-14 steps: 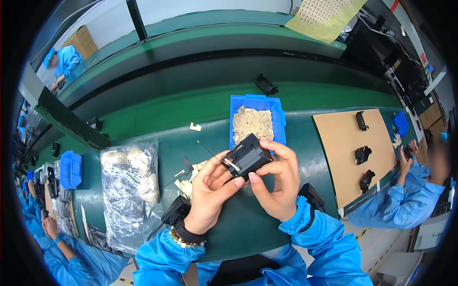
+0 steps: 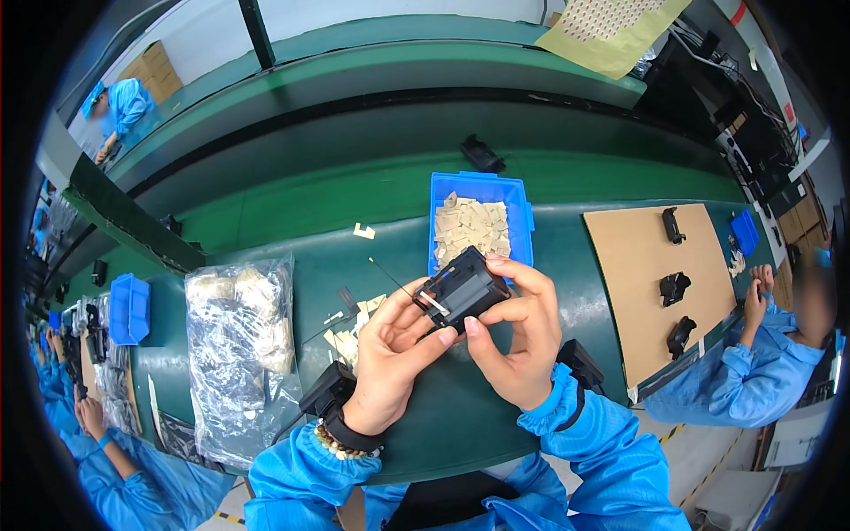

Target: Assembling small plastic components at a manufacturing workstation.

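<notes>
Both my hands hold a black plastic housing (image 2: 467,288) above the green table, in front of a blue bin. Fingers of my left hand (image 2: 397,354) are closed round its left end, with the thumb at the lower edge. My right hand (image 2: 521,336) grips the right end, its fingers over the top corner and its thumb tip at the lower edge. A narrow white strip (image 2: 434,303) lies along the housing's left side. From that side a thin black wire (image 2: 390,275) sticks out to the upper left. The housing's underside is hidden.
The blue bin (image 2: 528,232) holds many small beige pieces. Loose beige pieces (image 2: 343,343) lie left of my hands, near a clear plastic bag (image 2: 239,354). On the right, a brown board (image 2: 620,292) carries 3 black parts. A co-worker (image 2: 753,354) sits beyond it; another (image 2: 133,460) is left.
A black part on the far green strip has shifted left. My hands keep nearly the same grip on the housing. The right co-worker's hands have moved closer together.
</notes>
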{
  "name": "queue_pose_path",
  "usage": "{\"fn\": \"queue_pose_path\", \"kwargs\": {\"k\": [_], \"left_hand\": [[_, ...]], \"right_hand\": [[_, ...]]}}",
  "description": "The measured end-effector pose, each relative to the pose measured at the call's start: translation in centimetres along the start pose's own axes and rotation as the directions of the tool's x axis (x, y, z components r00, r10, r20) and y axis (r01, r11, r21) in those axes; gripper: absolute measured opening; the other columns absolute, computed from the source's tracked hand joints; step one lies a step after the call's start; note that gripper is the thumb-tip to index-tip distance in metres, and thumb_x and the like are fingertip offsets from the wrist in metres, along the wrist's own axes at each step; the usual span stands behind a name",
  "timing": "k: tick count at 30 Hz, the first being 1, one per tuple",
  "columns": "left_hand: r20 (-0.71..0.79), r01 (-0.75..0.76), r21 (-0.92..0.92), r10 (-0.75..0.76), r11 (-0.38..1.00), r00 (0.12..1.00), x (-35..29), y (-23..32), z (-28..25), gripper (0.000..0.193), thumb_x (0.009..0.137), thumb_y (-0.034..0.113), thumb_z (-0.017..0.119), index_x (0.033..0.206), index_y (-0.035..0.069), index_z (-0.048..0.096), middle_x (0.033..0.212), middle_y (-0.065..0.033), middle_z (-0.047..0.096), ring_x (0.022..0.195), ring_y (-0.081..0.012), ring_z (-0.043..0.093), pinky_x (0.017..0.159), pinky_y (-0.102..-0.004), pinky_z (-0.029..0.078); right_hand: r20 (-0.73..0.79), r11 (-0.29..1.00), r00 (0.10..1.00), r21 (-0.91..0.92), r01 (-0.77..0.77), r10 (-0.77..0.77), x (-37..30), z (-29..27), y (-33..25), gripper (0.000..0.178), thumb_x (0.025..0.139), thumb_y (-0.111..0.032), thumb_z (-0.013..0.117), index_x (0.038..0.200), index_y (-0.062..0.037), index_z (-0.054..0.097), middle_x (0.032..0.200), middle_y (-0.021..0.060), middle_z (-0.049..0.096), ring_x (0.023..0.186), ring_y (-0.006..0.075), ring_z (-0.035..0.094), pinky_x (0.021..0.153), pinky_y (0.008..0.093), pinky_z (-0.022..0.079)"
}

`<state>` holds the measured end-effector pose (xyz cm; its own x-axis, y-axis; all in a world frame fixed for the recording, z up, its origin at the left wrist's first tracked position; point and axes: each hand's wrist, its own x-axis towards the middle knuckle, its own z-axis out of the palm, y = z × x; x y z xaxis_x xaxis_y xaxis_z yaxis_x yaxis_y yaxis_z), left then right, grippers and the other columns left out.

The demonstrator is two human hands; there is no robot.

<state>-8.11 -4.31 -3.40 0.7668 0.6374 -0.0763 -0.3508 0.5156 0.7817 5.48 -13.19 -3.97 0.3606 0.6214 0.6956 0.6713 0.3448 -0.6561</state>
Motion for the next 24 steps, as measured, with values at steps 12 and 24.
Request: {"fn": "queue_pose_path", "kwargs": {"k": [12, 24], "left_hand": [[-0.009, -0.006, 0.016, 0.006, 1.0, 1.0, -0.03, 0.1, 0.2, 0.056, 0.085, -0.012, 0.061, 0.137, -0.005, 0.041, 0.129, -0.0161, 0.055, 0.121, -0.025, 0.055, 0.101, -0.0391, 0.049], [-0.059, 0.011, 0.004, -0.01, 1.0, 0.998, -0.07, -0.23, 0.08, 0.055, 0.085, -0.012, 0.061, 0.136, -0.006, 0.042, 0.129, -0.0162, 0.055, 0.119, -0.025, 0.057, 0.099, -0.0377, 0.051]], "right_hand": [[-0.064, 1.0, 0.998, 0.016, -0.009, 0.01, 0.15, 0.22, -0.12, 0.018, 0.074, 0.002, 0.074, 0.086, -0.0026, 0.061, 0.125, 0.0206, 0.054, 0.119, 0.0361, 0.056, 0.098, 0.0432, 0.047], [-0.042, 0.998, 0.998, -0.04, -0.041, 0.039, 0.15, 0.16, -0.07, 0.017, 0.075, 0.001, 0.074, 0.085, -0.0027, 0.06, 0.125, 0.0196, 0.055, 0.115, 0.0341, 0.058, 0.097, 0.0413, 0.047]]}}
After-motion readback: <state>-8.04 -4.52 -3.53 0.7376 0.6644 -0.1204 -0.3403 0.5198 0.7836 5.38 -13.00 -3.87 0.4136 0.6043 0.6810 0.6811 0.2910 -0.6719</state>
